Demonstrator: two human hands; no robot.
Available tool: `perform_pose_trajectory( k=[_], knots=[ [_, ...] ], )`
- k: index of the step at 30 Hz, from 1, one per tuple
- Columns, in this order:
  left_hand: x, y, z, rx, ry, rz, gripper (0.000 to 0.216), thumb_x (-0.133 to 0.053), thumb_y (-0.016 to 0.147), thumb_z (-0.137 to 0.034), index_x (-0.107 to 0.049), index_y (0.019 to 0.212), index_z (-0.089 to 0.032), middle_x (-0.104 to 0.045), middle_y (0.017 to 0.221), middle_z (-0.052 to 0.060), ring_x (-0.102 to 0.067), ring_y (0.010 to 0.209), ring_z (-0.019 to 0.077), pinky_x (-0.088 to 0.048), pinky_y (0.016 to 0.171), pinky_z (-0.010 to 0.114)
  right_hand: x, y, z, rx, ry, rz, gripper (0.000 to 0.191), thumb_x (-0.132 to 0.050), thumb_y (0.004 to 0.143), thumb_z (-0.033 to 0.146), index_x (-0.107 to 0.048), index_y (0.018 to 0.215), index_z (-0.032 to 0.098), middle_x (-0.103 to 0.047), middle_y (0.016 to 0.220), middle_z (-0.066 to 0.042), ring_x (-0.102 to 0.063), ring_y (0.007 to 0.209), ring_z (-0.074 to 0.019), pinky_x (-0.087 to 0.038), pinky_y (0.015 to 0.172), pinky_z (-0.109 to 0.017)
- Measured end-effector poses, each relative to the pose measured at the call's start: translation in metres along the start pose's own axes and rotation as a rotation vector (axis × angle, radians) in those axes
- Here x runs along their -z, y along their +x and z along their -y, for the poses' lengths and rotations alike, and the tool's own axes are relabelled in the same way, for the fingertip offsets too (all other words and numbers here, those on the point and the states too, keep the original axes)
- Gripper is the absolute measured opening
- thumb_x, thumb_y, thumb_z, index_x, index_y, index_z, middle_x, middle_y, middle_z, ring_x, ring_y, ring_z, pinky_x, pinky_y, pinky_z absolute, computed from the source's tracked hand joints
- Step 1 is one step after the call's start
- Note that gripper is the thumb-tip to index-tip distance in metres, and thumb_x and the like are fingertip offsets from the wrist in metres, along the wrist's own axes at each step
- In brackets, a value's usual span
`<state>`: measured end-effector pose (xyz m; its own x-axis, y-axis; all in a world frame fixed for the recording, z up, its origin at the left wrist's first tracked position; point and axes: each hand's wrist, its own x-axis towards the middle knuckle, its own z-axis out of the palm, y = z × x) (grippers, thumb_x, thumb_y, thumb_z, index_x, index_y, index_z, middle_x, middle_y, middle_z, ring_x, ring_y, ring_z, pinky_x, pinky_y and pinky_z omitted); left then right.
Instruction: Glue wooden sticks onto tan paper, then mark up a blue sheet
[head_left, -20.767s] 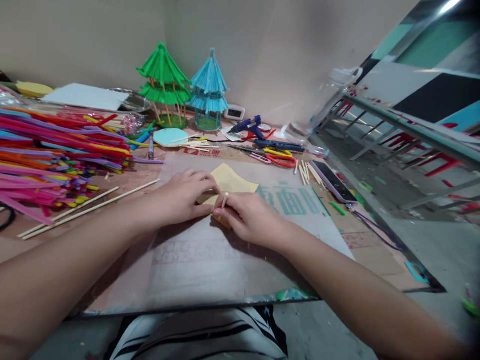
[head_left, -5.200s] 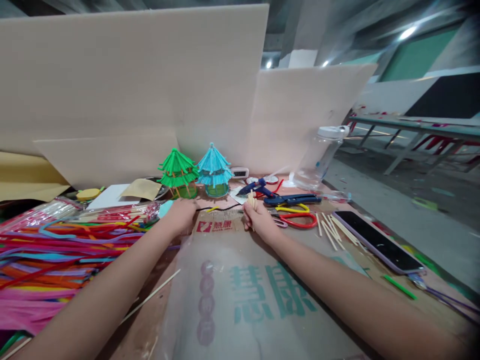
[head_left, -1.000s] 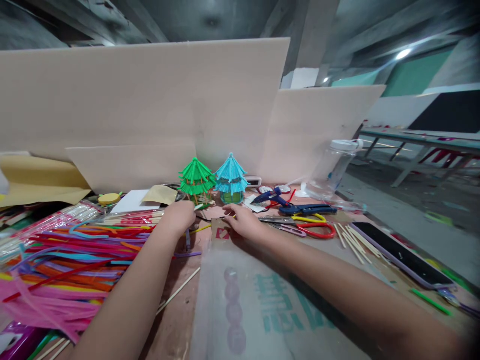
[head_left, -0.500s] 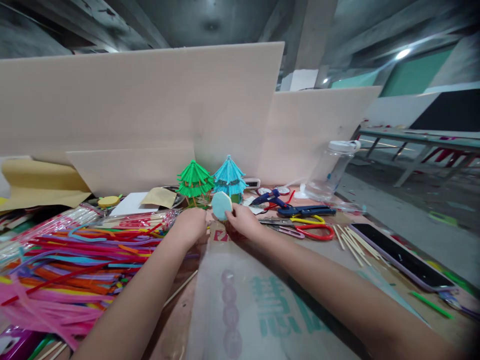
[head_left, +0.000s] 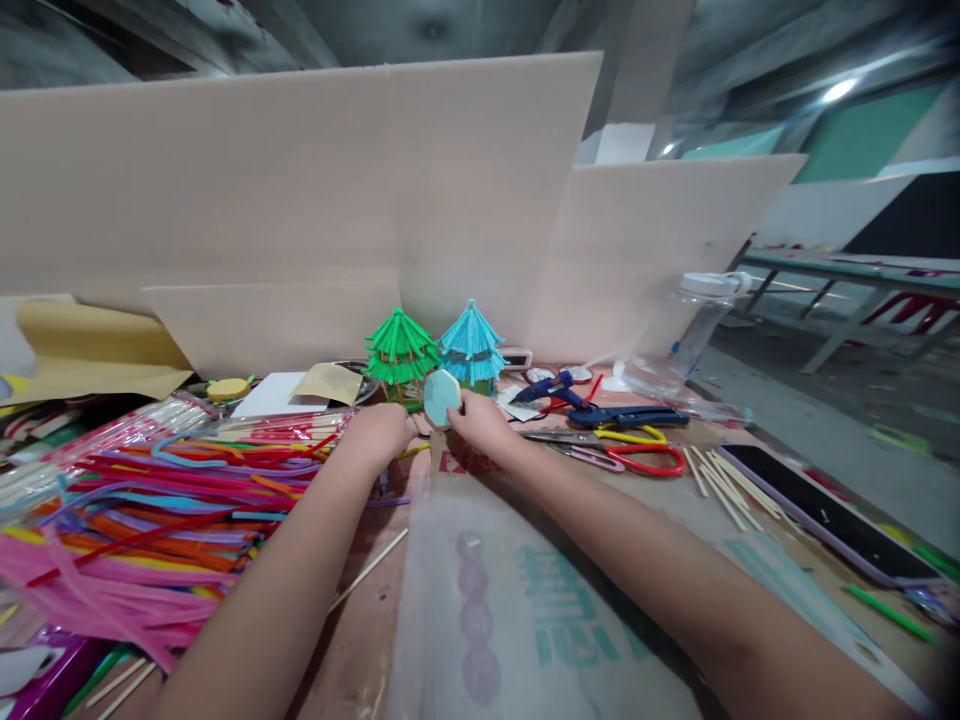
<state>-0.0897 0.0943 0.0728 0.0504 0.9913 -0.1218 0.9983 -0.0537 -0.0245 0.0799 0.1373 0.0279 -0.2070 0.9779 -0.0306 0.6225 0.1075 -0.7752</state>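
Note:
My right hand (head_left: 482, 426) pinches a small pale-blue octagonal card piece (head_left: 441, 397) and holds it upright above the table. My left hand (head_left: 380, 437) is curled just left of it, close to the card's lower edge; whether its fingers grip anything is hidden. Right behind the card stand a green straw pagoda (head_left: 401, 356) and a blue straw pagoda (head_left: 471, 349). Both forearms reach out over a translucent plastic sheet with green print (head_left: 555, 610).
A big heap of coloured straws (head_left: 142, 510) fills the left. Scissors with red and yellow handles (head_left: 637, 455), a blue glue gun (head_left: 559, 388), loose wooden sticks (head_left: 720, 480), a phone (head_left: 832, 515) and a clear bottle (head_left: 694, 325) lie right. Cardboard panels (head_left: 300, 190) wall off the back.
A second ago my right hand lay open on the table by the sheet's edge. It has since picked up the pale-blue card piece and raised it in front of the pagodas.

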Motion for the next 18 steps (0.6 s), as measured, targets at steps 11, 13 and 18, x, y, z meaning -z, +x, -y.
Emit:
perform_pose_trajectory(
  k=[11, 13, 18],
  knots=[
    [-0.011, 0.009, 0.004, 0.012, -0.061, -0.036, 0.035, -0.064, 0.098, -0.035, -0.061, 0.128, -0.017, -0.063, 0.128, 0.011, -0.065, 0.11, 0.0246, -0.058, 0.092, 0.045, 0.026, -0.024, -0.015, -0.065, 0.22, 0.173, 0.01, -0.052, 0.102, 0.021, -0.06, 0.099, 0.014, -0.067, 0.07, -0.001, -0.059, 0.051, -0.0124, -0.05, 0.051, -0.024],
    [-0.014, 0.009, 0.001, 0.003, -0.103, -0.042, 0.034, -0.064, 0.098, -0.035, -0.061, 0.128, -0.018, -0.063, 0.128, 0.01, -0.065, 0.11, 0.0246, -0.058, 0.092, 0.045, 0.035, -0.035, -0.016, -0.003, 0.196, 0.107, 0.014, -0.049, 0.101, 0.016, -0.055, 0.088, 0.017, -0.064, 0.062, 0.001, -0.055, 0.046, -0.0122, -0.044, 0.047, -0.023],
    [-0.01, 0.013, 0.001, -0.012, -0.259, -0.111, 0.034, -0.064, 0.098, -0.035, -0.061, 0.127, -0.018, -0.063, 0.128, 0.01, -0.065, 0.11, 0.0246, -0.058, 0.092, 0.044, 0.048, -0.046, -0.011, 0.182, 0.118, -0.082, 0.027, -0.053, 0.099, 0.018, -0.052, 0.072, 0.019, -0.063, 0.07, 0.0, -0.054, 0.059, -0.0113, -0.039, 0.059, -0.022]
  ],
)
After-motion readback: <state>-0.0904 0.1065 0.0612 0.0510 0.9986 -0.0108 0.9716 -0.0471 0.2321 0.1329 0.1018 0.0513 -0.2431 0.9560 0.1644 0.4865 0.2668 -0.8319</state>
